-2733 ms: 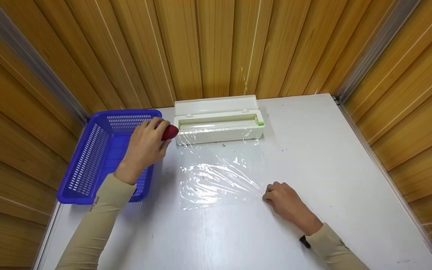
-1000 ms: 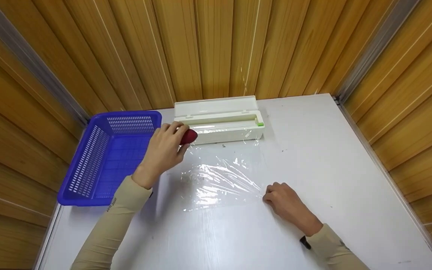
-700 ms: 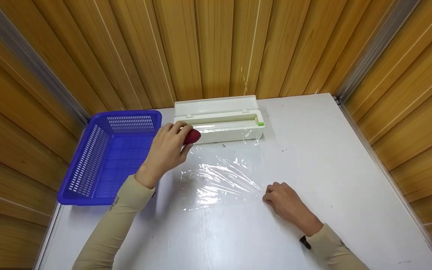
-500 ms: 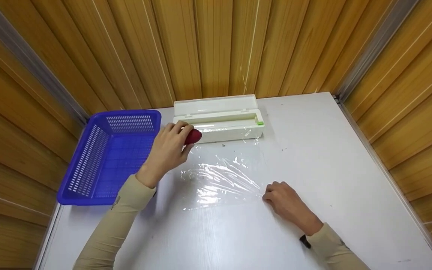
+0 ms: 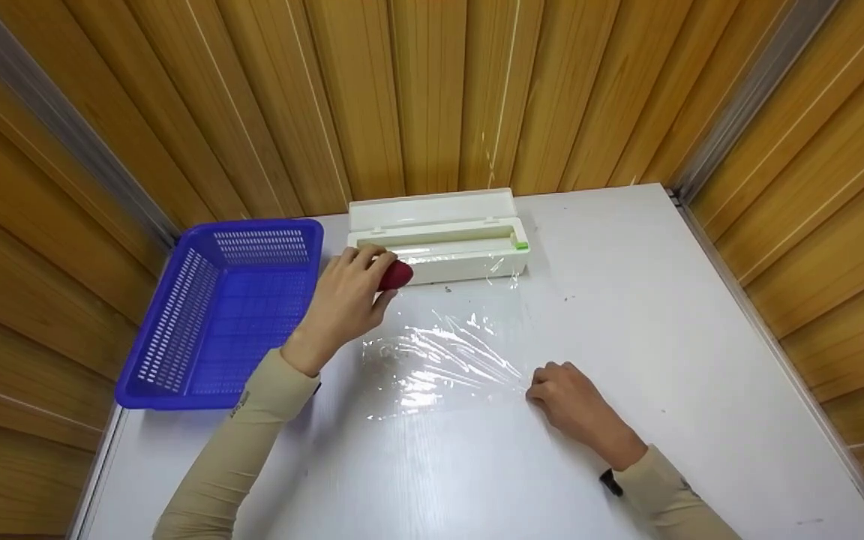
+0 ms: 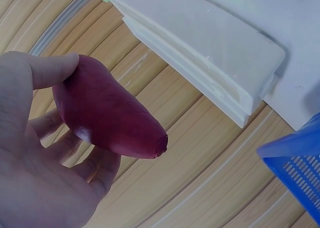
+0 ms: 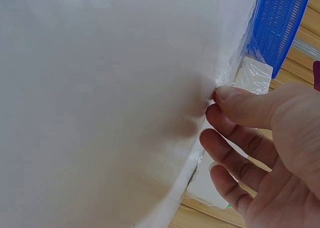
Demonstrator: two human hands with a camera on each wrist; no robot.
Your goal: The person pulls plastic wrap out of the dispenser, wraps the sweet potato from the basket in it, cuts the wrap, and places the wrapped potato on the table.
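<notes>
My left hand grips a purple-red sweet potato between thumb and fingers. In the head view this hand overlaps the front left of a white cling film dispenser whose lid stands up. A sheet of clear cling film runs from the dispenser toward me over the white table, wrinkled and shiny. At its near right corner my right hand pinches the film's edge between thumb and forefinger. The right wrist view shows the thumb on that edge, with the other fingers loosely curled.
A blue plastic basket with slotted sides stands left of the dispenser, close to my left forearm. On the dispenser's right end sits a small green tab. Wood-look panel walls enclose the back and both sides of the table.
My left hand has carried the sweet potato from over the basket's right rim rightward to the dispenser's front and the film's far left. My right hand keeps its place at the film's corner.
</notes>
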